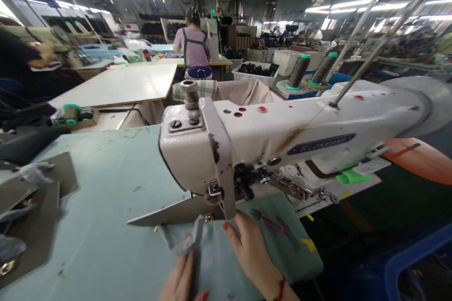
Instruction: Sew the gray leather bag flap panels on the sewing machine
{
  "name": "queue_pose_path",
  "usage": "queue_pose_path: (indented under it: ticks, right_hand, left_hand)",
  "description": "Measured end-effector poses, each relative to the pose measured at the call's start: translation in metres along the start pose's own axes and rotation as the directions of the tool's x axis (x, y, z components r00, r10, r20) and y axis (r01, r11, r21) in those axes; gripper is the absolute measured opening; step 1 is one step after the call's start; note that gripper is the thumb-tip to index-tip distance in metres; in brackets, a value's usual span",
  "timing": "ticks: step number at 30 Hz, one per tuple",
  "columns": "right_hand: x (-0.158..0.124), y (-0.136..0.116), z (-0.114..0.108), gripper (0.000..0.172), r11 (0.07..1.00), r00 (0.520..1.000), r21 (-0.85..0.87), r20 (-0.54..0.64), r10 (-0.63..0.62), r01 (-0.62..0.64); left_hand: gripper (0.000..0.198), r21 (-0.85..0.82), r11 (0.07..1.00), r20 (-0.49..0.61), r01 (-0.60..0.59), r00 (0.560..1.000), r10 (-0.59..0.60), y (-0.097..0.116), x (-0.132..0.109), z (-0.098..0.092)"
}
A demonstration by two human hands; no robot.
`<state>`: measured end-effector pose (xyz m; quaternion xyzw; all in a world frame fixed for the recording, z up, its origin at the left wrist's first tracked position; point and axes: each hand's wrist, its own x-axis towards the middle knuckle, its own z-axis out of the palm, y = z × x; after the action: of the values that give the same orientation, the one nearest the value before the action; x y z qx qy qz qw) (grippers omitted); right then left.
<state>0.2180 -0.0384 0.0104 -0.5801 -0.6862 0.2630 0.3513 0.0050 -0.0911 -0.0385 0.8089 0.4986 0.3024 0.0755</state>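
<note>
We see a grey workpiece (197, 244) lying on the table (106, 225) directly in front of the sewing machine (268, 146), under its head. Our left hand (181, 280) pinches a crinkled strip (192, 240) at the piece's near edge; our right hand (252, 249) rests flat and open on it, fingertips toward the machine. The nameplate (320, 143) on the machine's arm seems to read "LONXIANG", though it is blurred.

A dark oval nameplate (320, 144) on the arm of the white sewing machine (282, 136) bears pale capital letters, too blurred to read with certainty.
</note>
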Motion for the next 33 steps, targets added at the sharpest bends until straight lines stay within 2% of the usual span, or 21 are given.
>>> queue_pose_path:
  ticks: [2,5,7,9,11,13,15,22,26,30,33]
  right_hand:
    - [0.004,-0.012,0.004,0.024,0.995,0.998,0.082,0.037,0.052,-0.055]
    - [0.006,-0.028,0.01,0.024,0.969,0.992,0.219,0.074,0.103,-0.117]
    - [0.005,-0.036,0.014,0.025,0.941,0.99,0.308,0.061,0.127,-0.14]
    - [0.004,-0.041,0.015,0.028,0.911,0.988,0.383,0.048,0.145,-0.152]
    - [0.003,-0.044,0.014,0.034,0.891,0.984,0.42,0.038,0.174,-0.173]
    - [0.003,-0.044,0.011,0.042,0.882,0.978,0.426,0.036,0.207,-0.202]
    - [0.003,-0.044,0.007,0.046,0.877,0.974,0.427,0.05,0.219,-0.219]
    - [0.004,-0.043,0.006,0.048,0.856,0.969,0.457,0.07,0.235,-0.241]
    - [0.012,-0.043,0.007,0.048,0.866,0.969,0.438,0.059,0.241,-0.242]
    - [0.021,-0.045,0.004,0.051,0.87,0.972,0.438,0.04,0.232,-0.226]
    - [0.023,-0.046,0.003,0.053,0.841,0.967,0.482,0.056,0.25,-0.246]
  left_hand:
    - [0.092,0.177,0.984,-0.102,-0.011,0.994,0.029,-0.018,0.025,0.007]
    - [0.092,0.333,0.939,-0.162,-0.085,0.976,0.146,-0.036,0.075,-0.009]
    - [0.073,0.399,0.893,-0.104,-0.208,0.957,0.269,-0.034,0.1,-0.031]
    - [0.052,0.43,0.854,0.043,-0.294,0.951,0.306,-0.024,0.114,-0.055]
    - [0.042,0.431,0.846,0.148,-0.315,0.949,0.279,-0.01,0.12,-0.073]
    - [0.04,0.428,0.854,0.175,-0.295,0.954,0.242,0.002,0.121,-0.082]
    - [0.038,0.42,0.868,0.171,-0.264,0.963,0.21,0.008,0.12,-0.084]
    - [0.034,0.37,0.905,0.145,-0.21,0.975,0.167,0.003,0.122,-0.075]
    - [0.033,0.341,0.91,0.105,-0.236,0.972,0.212,0.003,0.134,-0.078]
    - [0.038,0.346,0.908,0.13,-0.237,0.97,0.204,0.002,0.143,-0.08]
    - [0.041,0.339,0.912,0.16,-0.229,0.97,0.184,-0.004,0.144,-0.081]
